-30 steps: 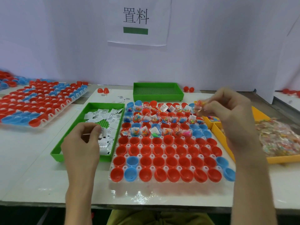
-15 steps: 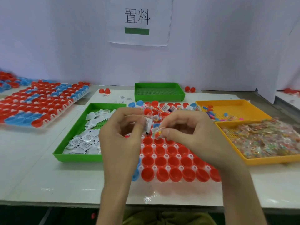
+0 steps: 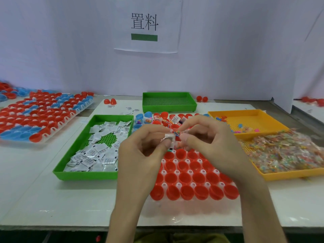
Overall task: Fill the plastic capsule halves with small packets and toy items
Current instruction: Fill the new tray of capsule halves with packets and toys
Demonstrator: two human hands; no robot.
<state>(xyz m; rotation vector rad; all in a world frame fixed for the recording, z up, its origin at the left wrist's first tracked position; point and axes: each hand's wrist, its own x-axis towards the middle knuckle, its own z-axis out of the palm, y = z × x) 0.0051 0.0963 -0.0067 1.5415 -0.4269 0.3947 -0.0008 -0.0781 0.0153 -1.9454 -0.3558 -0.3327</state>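
Closest to the near edge of the desk sits a white holder. Its near rows carry red capsule halves, open side up with nothing in them. Above the middle of that holder the two hands meet, fingertips almost touching. The left hand pinches a small silvery-white packet between thumb and forefinger. The right hand pinches a tiny multicoloured toy item just beside it.

The person appears to be pairing the two pieces before dropping them into one half. To do this well, the pair should be bunched tight and brought low over the next unfilled half. It should be let go only when centred, so that neither piece bounces into a neighbouring half or lodges on a white peg. The packet looks light and flat and may cling to a finger, so a slight push would likely seat it. Which half is aimed at cannot be told, since the hands hide that row.

Beyond the hands, the far rows hold filled halves. At the holder's left stands a green tray of packets. At its right is an orange tray of bagged toys, with a second orange tray behind it. Near the desk's far edge sits another green tray.
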